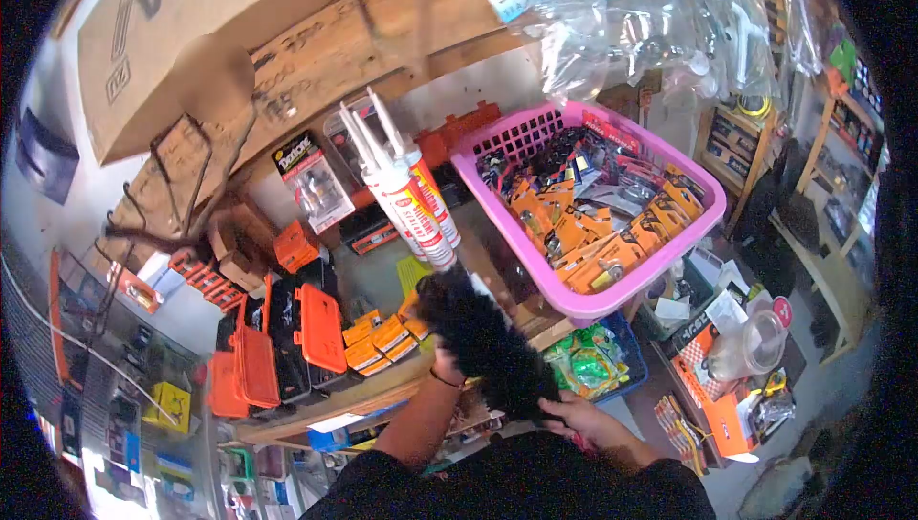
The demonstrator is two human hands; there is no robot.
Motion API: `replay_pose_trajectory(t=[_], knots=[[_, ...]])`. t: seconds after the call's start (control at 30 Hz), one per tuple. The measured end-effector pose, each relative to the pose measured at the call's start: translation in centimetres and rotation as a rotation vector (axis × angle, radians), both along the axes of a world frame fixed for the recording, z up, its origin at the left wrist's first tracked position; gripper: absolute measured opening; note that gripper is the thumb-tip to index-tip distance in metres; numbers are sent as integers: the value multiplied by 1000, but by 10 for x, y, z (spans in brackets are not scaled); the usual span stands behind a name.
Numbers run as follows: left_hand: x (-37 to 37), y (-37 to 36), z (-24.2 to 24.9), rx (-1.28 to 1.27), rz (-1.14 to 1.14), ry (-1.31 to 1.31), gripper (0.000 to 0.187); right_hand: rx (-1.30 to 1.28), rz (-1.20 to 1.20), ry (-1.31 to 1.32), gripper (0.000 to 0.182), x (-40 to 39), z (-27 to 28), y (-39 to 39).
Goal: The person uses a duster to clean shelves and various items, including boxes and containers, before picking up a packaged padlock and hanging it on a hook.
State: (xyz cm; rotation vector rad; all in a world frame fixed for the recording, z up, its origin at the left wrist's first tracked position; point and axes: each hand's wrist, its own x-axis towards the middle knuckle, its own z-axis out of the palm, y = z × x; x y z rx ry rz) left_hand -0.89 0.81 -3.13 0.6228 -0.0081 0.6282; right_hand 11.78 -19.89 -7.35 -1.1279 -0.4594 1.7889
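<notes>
A fluffy black duster (483, 338) slants across the middle of the view. At its lower end my right hand (577, 417) is closed around it. My left hand (446, 367) reaches up behind the duster, and the fluff hides its fingers, so I cannot see what it grips. Just above the duster's tip are white silicone sealant tubes (409, 202) with red and yellow lettering and long nozzles, tilted to the upper left. Their lower ends meet the black fluff.
A pink basket (585, 305) full of orange-carded packages sits right of the tubes. Orange-lidded black cases (320, 329) and small orange boxes (382, 340) stand on the left. Plastic packets (650, 22) hang above. A blue crate (626, 376) with green bags is below.
</notes>
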Motion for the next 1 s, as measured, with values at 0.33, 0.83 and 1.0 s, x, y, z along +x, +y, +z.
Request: replay_pose_trajectory(t=[0.33,0.83,1.0], knots=[[14,-10,14,-350,-117,-249,58,37,150,-122,56,41,-21,-5],[16,-24,29,-61,409,-109,55,-51,234,330,63,73,5,32],[24,-19,27,8,137,-304,57,-99,137,113,59,64,4,29]])
